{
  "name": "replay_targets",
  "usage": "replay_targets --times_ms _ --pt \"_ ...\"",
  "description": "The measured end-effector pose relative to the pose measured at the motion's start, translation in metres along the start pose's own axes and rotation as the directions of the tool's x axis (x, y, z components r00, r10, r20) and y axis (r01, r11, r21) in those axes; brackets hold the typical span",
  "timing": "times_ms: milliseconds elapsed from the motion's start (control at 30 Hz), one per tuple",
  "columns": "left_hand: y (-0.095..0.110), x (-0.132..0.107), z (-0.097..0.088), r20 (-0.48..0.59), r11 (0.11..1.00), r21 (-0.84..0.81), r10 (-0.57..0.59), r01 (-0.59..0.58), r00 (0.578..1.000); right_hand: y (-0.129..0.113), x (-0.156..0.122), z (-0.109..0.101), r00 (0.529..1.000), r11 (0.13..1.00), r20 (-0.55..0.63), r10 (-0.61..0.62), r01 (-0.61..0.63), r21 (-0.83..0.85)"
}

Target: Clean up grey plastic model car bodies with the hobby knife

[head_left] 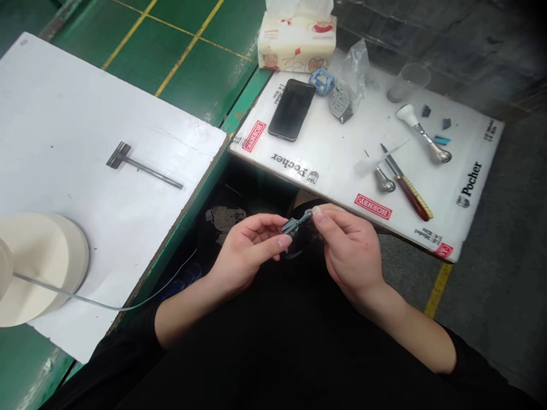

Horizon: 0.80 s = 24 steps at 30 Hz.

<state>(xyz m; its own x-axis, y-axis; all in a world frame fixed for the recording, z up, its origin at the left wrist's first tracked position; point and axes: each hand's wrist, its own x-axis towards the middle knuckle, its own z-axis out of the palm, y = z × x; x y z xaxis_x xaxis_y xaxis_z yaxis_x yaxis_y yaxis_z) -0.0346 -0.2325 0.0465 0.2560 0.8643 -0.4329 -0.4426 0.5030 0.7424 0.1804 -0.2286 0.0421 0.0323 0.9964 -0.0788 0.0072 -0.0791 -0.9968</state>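
Observation:
In front of my lap I hold a small dark grey piece [291,226] that looks made of narrow strips; its exact kind is unclear. My left hand [248,242] pinches its broader end between thumb and fingers. The narrower end is caught between the thumb and forefinger of my right hand [352,247]. Both hands are closed, and the fingertips partly cover the piece. Closest to my right hand lies the white board [333,162] with printed lettering. On it are a knife-like tool [408,191] with a dark red and yellow handle and a short metal-ended tool [384,181].
A black phone [292,109], tissue box [297,42], clear plastic bag [352,74], translucent cup [408,81] and white-and-metal tool [425,134] occupy the board. At left, a T-shaped metal tool [145,165] and round cream base [64,267] with a thin grey cord [106,307] rest on white sheeting.

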Motion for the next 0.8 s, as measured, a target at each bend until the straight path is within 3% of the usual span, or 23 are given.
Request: replay_targets --times_ms 400,800 --pt "0.0012 -0.0075 0.0032 -0.053 0.991 0.095 0.096 -0.091 0.994 0.0004 0.0001 0.0052 0.999 0.999 -0.003 0.038 -0.038 -0.001" --pt "-0.0009 -0.0078 -0.0007 -0.054 0.987 0.133 0.095 -0.087 0.994 0.0007 0.0002 0.0065 1.0 0.999 -0.009 0.018 -0.019 -0.028"
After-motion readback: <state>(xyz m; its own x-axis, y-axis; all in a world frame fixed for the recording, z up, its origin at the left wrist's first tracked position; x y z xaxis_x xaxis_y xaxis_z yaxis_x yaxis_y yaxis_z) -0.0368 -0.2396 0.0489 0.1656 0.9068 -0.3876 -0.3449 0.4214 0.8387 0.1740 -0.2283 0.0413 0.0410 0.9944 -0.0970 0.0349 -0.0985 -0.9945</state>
